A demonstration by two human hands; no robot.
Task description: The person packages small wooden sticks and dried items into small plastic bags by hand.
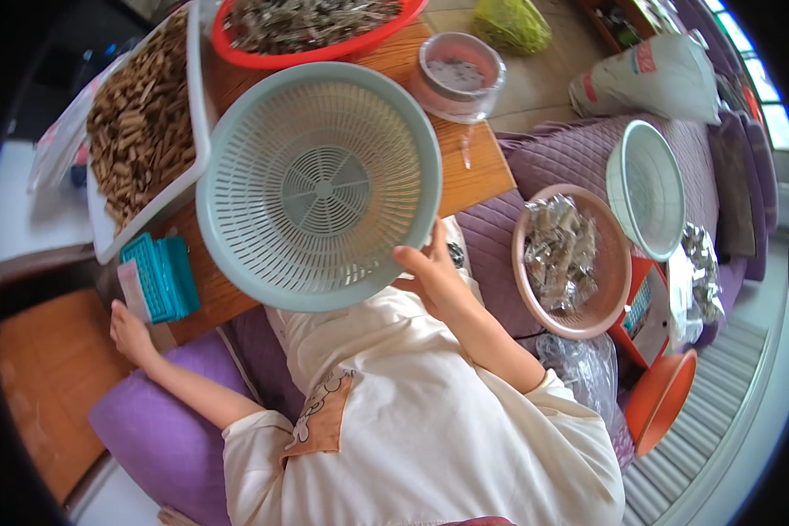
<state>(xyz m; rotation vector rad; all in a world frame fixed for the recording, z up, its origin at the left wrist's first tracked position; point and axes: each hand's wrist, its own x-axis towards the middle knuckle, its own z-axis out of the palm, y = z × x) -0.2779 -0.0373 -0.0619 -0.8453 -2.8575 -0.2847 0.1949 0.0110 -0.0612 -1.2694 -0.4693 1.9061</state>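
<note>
A large grey-green plastic colander (237, 180) is tilted toward me at the near side of the wooden table, with nothing inside its slotted bowl. My right hand (430, 273) grips its lower right rim, thumb on the rim and the other fingers partly hidden behind it. My left hand (132, 335) is out to the left, just below a small teal plastic basket (177, 273) at the table's edge. Its fingers look loosely extended and hold nothing that I can see. A pale pinkish-white strip (133, 294) lies against the basket's left side.
A white tray (203, 92) of brown rolled pieces stands left. Behind are a red basin (342, 51) of thin metallic pieces and a clear round tub (451, 107). Right, on the purple sofa (552, 158), are a pink basket (618, 263) with silvery packets and a pale green basket (618, 180).
</note>
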